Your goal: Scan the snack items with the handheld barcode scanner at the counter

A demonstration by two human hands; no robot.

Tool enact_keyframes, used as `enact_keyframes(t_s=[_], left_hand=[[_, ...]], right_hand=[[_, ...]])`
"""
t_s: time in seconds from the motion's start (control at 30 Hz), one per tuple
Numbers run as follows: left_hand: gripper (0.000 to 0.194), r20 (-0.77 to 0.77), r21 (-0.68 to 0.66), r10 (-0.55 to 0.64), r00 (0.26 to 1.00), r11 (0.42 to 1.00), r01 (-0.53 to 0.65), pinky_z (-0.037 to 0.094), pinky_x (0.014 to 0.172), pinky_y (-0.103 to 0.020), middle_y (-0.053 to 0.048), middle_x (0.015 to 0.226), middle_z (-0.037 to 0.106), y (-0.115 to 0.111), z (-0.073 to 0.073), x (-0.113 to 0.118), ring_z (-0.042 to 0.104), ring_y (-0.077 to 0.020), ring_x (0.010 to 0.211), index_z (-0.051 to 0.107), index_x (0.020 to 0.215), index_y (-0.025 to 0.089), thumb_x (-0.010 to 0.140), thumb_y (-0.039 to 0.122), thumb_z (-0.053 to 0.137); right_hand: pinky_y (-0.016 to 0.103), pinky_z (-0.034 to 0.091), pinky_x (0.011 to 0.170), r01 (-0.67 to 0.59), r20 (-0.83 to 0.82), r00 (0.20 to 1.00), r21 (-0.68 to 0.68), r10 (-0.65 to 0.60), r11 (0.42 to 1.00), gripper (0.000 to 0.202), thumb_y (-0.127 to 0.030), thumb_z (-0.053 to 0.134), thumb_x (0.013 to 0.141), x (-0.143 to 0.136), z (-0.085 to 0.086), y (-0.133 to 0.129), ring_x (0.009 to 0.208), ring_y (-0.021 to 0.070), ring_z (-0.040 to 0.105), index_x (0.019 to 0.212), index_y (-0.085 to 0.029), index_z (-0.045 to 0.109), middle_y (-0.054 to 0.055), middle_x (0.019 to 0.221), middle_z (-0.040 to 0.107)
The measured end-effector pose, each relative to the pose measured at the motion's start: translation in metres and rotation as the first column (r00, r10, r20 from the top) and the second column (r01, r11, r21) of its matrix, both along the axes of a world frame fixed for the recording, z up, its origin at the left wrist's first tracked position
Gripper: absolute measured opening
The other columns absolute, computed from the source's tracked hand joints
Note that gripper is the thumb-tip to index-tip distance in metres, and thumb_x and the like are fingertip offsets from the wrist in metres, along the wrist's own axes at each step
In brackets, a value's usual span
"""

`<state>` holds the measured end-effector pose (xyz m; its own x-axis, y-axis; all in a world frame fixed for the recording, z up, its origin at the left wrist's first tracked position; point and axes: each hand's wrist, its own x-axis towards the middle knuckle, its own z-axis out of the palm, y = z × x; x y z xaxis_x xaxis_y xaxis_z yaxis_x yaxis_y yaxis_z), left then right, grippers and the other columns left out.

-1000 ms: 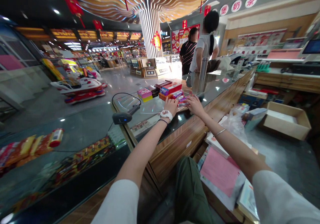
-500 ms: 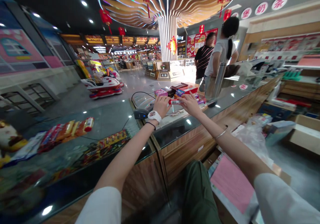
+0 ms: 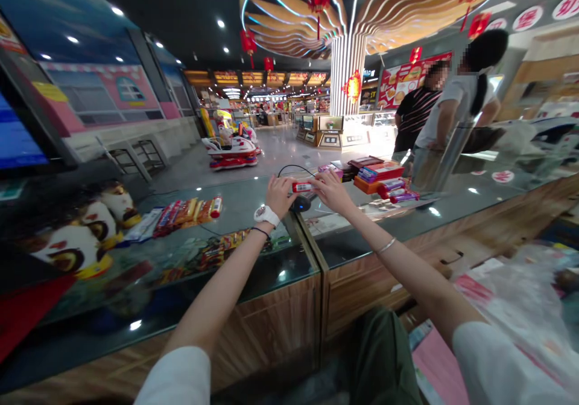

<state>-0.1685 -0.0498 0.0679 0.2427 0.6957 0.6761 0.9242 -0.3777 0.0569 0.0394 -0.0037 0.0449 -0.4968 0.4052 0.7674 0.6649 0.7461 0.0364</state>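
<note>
Above the glass counter point(image 3: 253, 278), a small red tube-shaped packet point(image 3: 302, 187) with a white label is held level between both hands. My left hand point(image 3: 280, 196), with a white watch at the wrist, grips its left end. The right end is pinched by my right hand point(image 3: 332, 191). Just below the packet is a black scanner-like device point(image 3: 301, 203) with a blue light and a cable. To the right lie purple and red tube packets point(image 3: 392, 188) and stacked boxes point(image 3: 373, 172). A row of snack packets point(image 3: 185, 213) lies on the left.
Plush-like figures point(image 3: 97, 221) stand at the left, near a screen point(image 3: 20, 133). Two people point(image 3: 456, 97) stand beyond the counter on the right, by a metal post point(image 3: 447, 157). Clear plastic bags point(image 3: 529, 308) lie at the lower right, behind the counter.
The view has swung left. Both hands have moved left along the counter with the red packet, away from the stacked boxes and toward the black device and the snack row.
</note>
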Motion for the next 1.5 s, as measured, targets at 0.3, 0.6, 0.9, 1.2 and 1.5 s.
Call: enact_keyframes(t_s=[0.3, 0.6, 0.9, 1.2, 1.5], left_hand=[[0.021, 0.079, 0.016, 0.155, 0.985, 0.987, -0.157, 0.028, 0.118, -0.050, -0.006, 0.115, 0.071, -0.015, -0.001, -0.064, 0.061, -0.0259, 0.115, 0.064, 0.110, 0.024, 0.090, 0.031, 0.065], [0.024, 0.050, -0.008, 0.169, 0.984, 0.986, -0.169, 0.030, 0.118, -0.046, -0.006, 0.118, 0.070, -0.020, -0.008, -0.079, 0.061, -0.0236, 0.117, 0.064, 0.114, 0.024, 0.090, 0.027, 0.065], [0.020, 0.007, 0.014, 0.162, 0.987, 0.987, -0.162, 0.028, 0.120, -0.045, -0.004, 0.118, 0.070, -0.023, -0.009, -0.073, 0.061, -0.0223, 0.116, 0.066, 0.112, 0.026, 0.092, 0.025, 0.060], [0.022, 0.048, 0.033, 0.202, 0.978, 0.979, -0.203, 0.027, 0.121, -0.048, -0.004, 0.114, 0.069, -0.024, -0.008, -0.076, 0.061, -0.0230, 0.114, 0.068, 0.112, 0.027, 0.090, 0.030, 0.066], [0.021, 0.093, 0.050, 0.241, 0.966, 0.968, -0.247, 0.029, 0.121, -0.046, -0.002, 0.102, 0.069, -0.017, -0.013, -0.084, 0.064, -0.0211, 0.104, 0.070, 0.109, 0.028, 0.088, 0.024, 0.069]], right_hand=[[0.057, 0.026, 0.121, -0.115, 0.026, 0.993, 0.014, 0.114, 0.993, 0.031, -0.031, 0.063, 0.091, -0.078, 0.016, 0.009, 0.113, 0.0271, 0.059, 0.122, -0.026, 0.066, 0.008, 0.114, 0.064], [0.059, 0.025, 0.121, -0.144, -0.051, 0.988, 0.049, 0.146, 0.988, 0.032, -0.031, 0.058, 0.095, -0.100, -0.002, 0.011, 0.113, 0.0264, 0.060, 0.126, -0.032, 0.066, 0.006, 0.113, 0.066], [0.056, 0.022, 0.123, -0.125, -0.045, 0.991, 0.002, 0.125, 0.992, 0.033, -0.035, 0.061, 0.093, -0.090, -0.007, 0.008, 0.114, 0.0286, 0.060, 0.124, -0.024, 0.067, 0.009, 0.112, 0.066], [0.050, 0.045, 0.106, -0.225, -0.166, 0.964, -0.107, 0.206, 0.968, 0.048, -0.038, 0.061, 0.091, -0.046, 0.000, 0.038, 0.121, 0.0309, 0.058, 0.135, -0.022, 0.058, 0.012, 0.127, 0.064], [0.044, 0.049, 0.104, -0.244, -0.020, 0.966, -0.402, 0.258, 0.882, 0.061, -0.004, 0.059, 0.065, 0.000, -0.026, 0.080, 0.117, 0.0282, 0.064, 0.123, -0.019, 0.067, 0.009, 0.127, 0.069]])
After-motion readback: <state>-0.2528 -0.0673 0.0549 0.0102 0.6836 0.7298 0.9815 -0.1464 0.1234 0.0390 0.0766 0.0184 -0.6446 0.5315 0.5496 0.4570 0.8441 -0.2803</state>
